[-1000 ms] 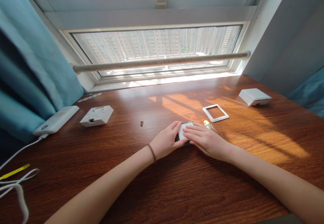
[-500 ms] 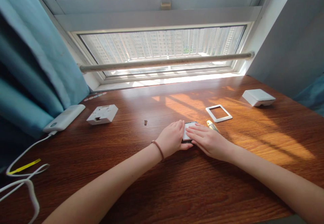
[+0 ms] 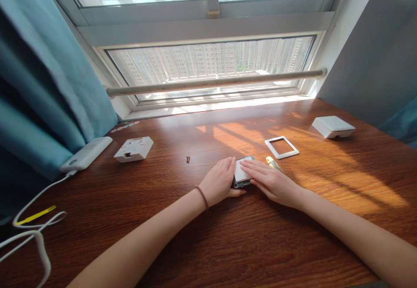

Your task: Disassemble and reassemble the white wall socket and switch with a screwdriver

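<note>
A wall switch (image 3: 242,174) with a white rocker face and a dark base lies on the table between my hands. My left hand (image 3: 220,178) grips its left side, with the fingers along that edge and the thumb at the near edge. Stretched over the right part of the white face, my right hand (image 3: 270,181) rests its fingers flat on it and hides that side. Just beyond the right hand lies a screwdriver with a yellow and grey handle (image 3: 273,163), partly covered. A square white frame (image 3: 291,153) is behind it. Two small screws (image 3: 188,160) lie to the left.
White mounting boxes stand at the left (image 3: 134,150) and the far right (image 3: 332,126) of the wooden table (image 3: 208,244). Left of them are a white power bank (image 3: 86,154), its cable (image 3: 41,187) and a yellow strip (image 3: 35,215). A curtain (image 3: 65,71) hangs at the left.
My hands have parted slightly, and more of the switch's white face and dark near edge shows. The view has shifted a little.
</note>
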A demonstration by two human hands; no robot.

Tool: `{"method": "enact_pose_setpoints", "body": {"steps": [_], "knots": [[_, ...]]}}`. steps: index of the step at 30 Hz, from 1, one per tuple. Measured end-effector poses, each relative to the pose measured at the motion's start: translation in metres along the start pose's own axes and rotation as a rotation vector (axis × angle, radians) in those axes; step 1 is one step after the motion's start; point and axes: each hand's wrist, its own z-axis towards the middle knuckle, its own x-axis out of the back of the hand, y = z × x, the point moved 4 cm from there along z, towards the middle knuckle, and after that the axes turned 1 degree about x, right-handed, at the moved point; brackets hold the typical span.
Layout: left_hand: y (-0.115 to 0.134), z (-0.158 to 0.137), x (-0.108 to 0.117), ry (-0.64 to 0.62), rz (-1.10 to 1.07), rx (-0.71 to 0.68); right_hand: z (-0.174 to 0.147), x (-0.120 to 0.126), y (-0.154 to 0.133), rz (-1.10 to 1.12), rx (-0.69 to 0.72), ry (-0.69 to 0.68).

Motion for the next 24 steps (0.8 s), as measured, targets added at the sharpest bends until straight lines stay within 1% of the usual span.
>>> {"method": "enact_pose_setpoints", "body": {"steps": [4, 6, 8, 10, 12, 14, 24], "knots": [[-0.007, -0.001, -0.003, -0.005, -0.026, 0.015, -0.002, 0.011, 0.011, 0.048, -0.104, 0.072], [-0.007, -0.001, -0.003, 0.012, -0.037, 0.014, -0.004, 0.013, 0.019, 0.050, -0.145, 0.075], [-0.005, -0.001, -0.001, 0.047, -0.051, -0.025, -0.005, 0.011, 0.025, 0.054, -0.163, 0.060], [0.000, -0.001, 0.000, 0.069, -0.055, -0.094, -0.006, 0.009, 0.029, 0.062, -0.161, 0.036], [0.004, -0.001, 0.000, 0.055, -0.048, -0.162, -0.006, 0.006, 0.030, 0.066, -0.156, 0.005], [0.006, -0.001, -0.002, 0.036, -0.044, -0.195, -0.006, 0.005, 0.030, 0.060, -0.154, -0.019], [0.009, 0.001, -0.003, 0.003, 0.002, -0.208, -0.003, 0.003, 0.028, -0.067, -0.127, -0.066]]}}
